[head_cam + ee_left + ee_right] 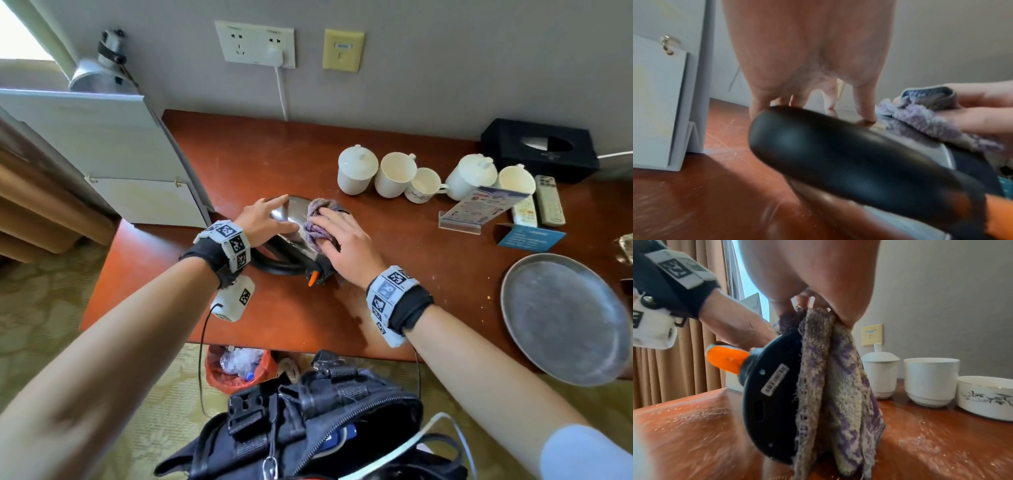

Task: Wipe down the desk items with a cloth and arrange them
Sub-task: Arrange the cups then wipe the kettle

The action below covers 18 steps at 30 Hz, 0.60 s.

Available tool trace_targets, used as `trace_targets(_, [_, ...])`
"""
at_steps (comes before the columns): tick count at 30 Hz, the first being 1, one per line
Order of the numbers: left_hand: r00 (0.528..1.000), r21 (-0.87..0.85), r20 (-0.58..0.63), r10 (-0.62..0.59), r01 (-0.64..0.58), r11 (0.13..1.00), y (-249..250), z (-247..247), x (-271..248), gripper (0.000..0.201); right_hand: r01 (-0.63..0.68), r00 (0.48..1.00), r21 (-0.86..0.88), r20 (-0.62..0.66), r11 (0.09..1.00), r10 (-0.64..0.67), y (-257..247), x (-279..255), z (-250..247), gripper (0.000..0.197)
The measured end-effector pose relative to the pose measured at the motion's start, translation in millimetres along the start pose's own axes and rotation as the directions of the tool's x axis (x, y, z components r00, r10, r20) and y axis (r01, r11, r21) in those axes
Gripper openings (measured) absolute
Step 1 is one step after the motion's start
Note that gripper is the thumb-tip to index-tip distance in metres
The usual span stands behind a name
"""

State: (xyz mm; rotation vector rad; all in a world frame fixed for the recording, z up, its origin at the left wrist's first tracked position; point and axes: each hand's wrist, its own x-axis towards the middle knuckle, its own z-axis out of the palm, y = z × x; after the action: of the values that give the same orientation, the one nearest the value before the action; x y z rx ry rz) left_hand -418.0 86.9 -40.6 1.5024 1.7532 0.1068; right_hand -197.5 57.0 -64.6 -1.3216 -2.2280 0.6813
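Both my hands on electric kettle lying sideways near desk's left edge: left hand flat, fingers spread, steadying; right hand pressing purple cloth against it.

A stainless-steel electric kettle with a black handle and orange switch lies tipped on its side on the reddish-brown wooden desk, toward the left end, its black base facing the front edge. A purple-and-cream terry cloth is draped against the kettle's shiny flank, hanging down to the desktop.
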Motion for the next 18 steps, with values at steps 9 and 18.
trace_targets(9, [0.999, -0.077, -0.039, 0.0, -0.003, 0.997, -3, -1, -3, 0.083, -0.437, 0.883, 0.43, 0.036, 0.79, 0.469, 1, 34, -22, 0.022])
trace_targets(18, [1.0, -0.123, 0.024, -0.013, 0.015, 0.992, -11, -1, -27, 0.088, -0.517, 0.799, 0.664, 0.149, 0.54, 0.582, 15, 35, -16, 0.042])
